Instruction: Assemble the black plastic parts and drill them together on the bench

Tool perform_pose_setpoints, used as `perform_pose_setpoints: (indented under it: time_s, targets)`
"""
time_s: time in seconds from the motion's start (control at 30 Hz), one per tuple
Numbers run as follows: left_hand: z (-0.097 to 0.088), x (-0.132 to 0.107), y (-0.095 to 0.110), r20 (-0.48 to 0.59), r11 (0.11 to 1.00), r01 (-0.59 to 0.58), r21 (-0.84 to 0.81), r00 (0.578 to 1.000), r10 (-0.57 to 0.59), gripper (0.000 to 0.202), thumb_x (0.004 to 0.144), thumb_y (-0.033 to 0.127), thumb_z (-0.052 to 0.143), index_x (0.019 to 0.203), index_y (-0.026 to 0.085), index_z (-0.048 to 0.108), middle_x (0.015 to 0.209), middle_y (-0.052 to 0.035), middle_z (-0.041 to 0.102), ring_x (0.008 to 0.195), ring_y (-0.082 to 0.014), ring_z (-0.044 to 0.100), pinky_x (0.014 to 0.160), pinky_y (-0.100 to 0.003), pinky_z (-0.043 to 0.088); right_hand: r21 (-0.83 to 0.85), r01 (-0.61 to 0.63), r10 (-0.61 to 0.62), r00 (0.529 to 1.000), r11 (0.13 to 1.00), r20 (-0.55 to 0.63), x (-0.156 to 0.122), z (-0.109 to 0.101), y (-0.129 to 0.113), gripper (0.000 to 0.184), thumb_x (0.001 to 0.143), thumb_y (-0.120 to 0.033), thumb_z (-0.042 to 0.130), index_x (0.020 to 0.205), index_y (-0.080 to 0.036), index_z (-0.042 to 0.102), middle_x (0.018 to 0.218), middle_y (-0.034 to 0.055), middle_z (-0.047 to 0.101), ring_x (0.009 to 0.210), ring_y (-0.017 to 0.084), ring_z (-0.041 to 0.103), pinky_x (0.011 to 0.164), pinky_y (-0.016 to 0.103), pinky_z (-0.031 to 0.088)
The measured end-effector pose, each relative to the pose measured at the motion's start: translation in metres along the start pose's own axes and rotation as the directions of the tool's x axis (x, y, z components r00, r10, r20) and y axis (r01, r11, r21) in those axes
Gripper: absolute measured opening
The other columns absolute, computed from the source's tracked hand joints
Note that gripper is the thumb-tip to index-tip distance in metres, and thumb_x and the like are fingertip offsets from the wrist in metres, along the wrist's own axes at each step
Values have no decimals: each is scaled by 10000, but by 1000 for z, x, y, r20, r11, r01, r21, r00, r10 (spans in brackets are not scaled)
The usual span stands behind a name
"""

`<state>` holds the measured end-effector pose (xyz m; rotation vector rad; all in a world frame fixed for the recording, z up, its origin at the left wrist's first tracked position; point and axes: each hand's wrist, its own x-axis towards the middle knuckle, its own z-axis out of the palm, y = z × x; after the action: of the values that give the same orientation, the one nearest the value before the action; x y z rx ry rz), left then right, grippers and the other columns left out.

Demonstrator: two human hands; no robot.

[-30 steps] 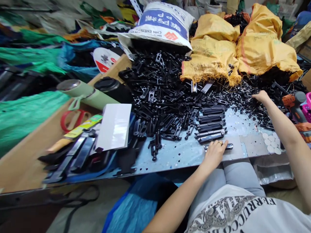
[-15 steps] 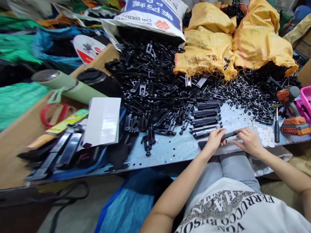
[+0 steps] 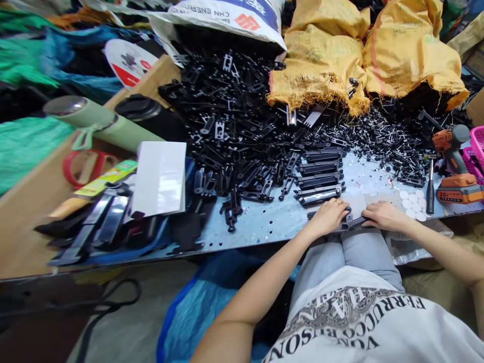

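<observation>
Low at the table's front edge, my left hand (image 3: pixel 331 216) is closed on one end of a slim black plastic part (image 3: pixel 354 222). My right hand (image 3: pixel 383 215) pinches the other end, fingers bent over it. Much of the part is hidden by the fingers. Just beyond my left hand lies a row of several long black assembled pieces (image 3: pixel 321 180), side by side. Round white discs (image 3: pixel 413 204) lie to the right of my right hand.
A large heap of black plastic parts (image 3: pixel 234 126) covers the back of the table. Screws and small pieces (image 3: pixel 385 146) spread below yellow sacks (image 3: pixel 321 65). A hammer (image 3: pixel 430 186) and an orange cordless drill (image 3: pixel 457 166) stand right. A white box (image 3: pixel 159 176) and scissors (image 3: pixel 85 169) lie left.
Both hands have lowered the black part, from tilted above the table to down near the table's edge. The right hand's fingers have turned downward over it. The view has shifted slightly.
</observation>
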<state>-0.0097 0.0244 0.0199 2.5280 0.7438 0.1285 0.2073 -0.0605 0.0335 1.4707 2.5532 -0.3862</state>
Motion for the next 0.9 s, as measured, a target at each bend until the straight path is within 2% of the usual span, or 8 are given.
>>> perform_pose_setpoints:
  time_s: [0.07,0.17,0.27,0.4,0.57,0.73,0.9]
  targets:
    - [1,-1,4,12,999,7,42,1000,-7,337,896,399,445,1158,202,522,1087,-77,585,994,-221,523,855,-358,413,-14,-69,69,997,998,24,2,-3,-7,386,949,-487,332,973,-179,563,886,73,626,772,177,599,622,261,329]
    - [2,-5,7,-8,998,9,66,1000,-9,599,745,638,550,1135,185,511,1092,-95,567,997,-260,507,851,-387,397,-32,-131,132,991,991,18,1,-8,-18,380,952,-491,317,982,-196,554,884,69,634,752,183,613,574,257,304]
    - [4,-7,8,-21,998,20,61,1000,-18,740,623,719,606,1119,179,508,1109,-106,556,1006,-278,498,872,-404,379,-40,-140,142,989,989,32,-3,-14,-24,377,952,-491,318,976,-197,552,881,75,638,731,177,619,554,255,292]
    - [5,-8,7,-28,998,-8,63,1000,10,748,595,720,627,1108,190,505,1157,-110,542,1033,-284,497,909,-416,354,-55,-153,156,986,987,53,-7,-17,-23,384,952,-497,309,968,-197,549,866,64,640,710,178,618,542,262,281]
    - [5,-10,9,-39,999,-4,35,999,5,661,645,615,664,1088,158,484,1037,-110,583,971,-273,549,840,-378,417,-87,-168,167,986,982,-18,-10,-18,-26,376,953,-490,311,975,-204,555,884,80,632,768,201,601,589,282,300]
    - [5,-15,6,-137,1000,-25,-17,990,22,658,658,595,659,1108,160,456,1062,-115,575,1002,-277,554,821,-380,460,-110,-182,175,982,977,-74,-11,-22,-37,364,967,-447,286,1019,-206,555,897,100,619,804,220,572,633,304,305]
    - [11,-18,1,-222,998,-50,-40,974,39,496,729,492,629,1087,185,475,995,-82,602,970,-248,580,810,-360,477,-129,-184,173,981,974,-90,-7,-35,-42,337,972,-395,290,1014,-202,562,896,114,615,816,229,554,649,326,304]
